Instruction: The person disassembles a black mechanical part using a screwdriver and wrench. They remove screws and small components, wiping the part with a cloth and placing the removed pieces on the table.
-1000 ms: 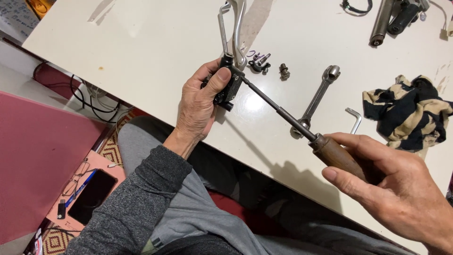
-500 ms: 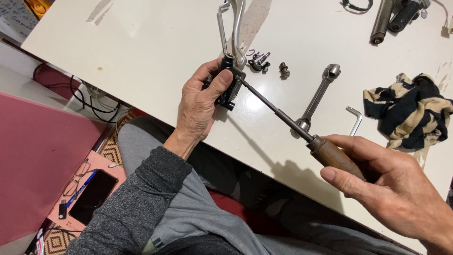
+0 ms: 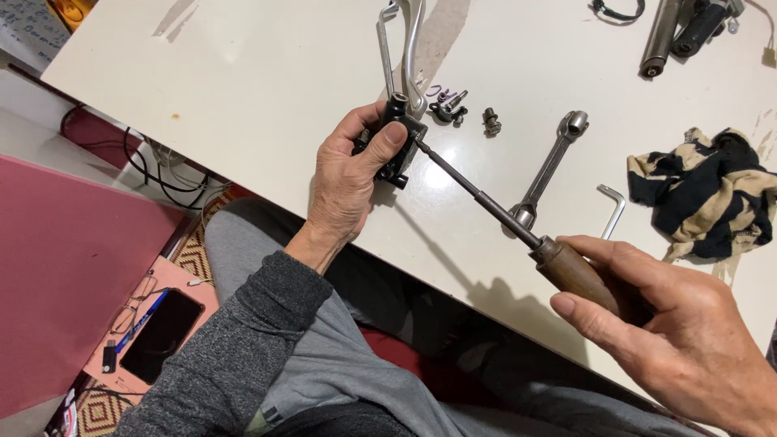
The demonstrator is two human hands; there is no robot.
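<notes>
Head view, looking down over the near edge of a white table (image 3: 267, 97). The left hand (image 3: 350, 182) is clenched around a small black metal block (image 3: 394, 142), thumb pressed on its upper face, holding it just above the table edge near the centre of the view. The right hand (image 3: 688, 340), at about 4 o'clock from the block, grips the brown wooden handle of a long screwdriver (image 3: 518, 222); the thin steel shaft runs up toward 10 o'clock and its tip meets the right side of the block.

Directly at 12 o'clock from the block lies a bright metal lever (image 3: 409, 48), its lower end just beside the block's top. At 2 o'clock from the block, close by, sit a few small bolts and fittings (image 3: 453, 105), with one dark bolt (image 3: 491, 121) slightly apart to their right. A box-end wrench (image 3: 550, 166) lies at 3 o'clock from the block, crossing under the screwdriver shaft. A silver hex key (image 3: 611, 206) rests just at 3 o'clock from the wrench, and a crumpled black-and-cream rag (image 3: 700, 194) lies farther that way, near the right border. At 1 o'clock, at the far edge of the table, are a grey tube and a black grip (image 3: 688, 28).

Below the table, at 7 o'clock, a dark phone (image 3: 162, 336) and a pair of glasses (image 3: 133, 303) lie on a patterned floor mat.
</notes>
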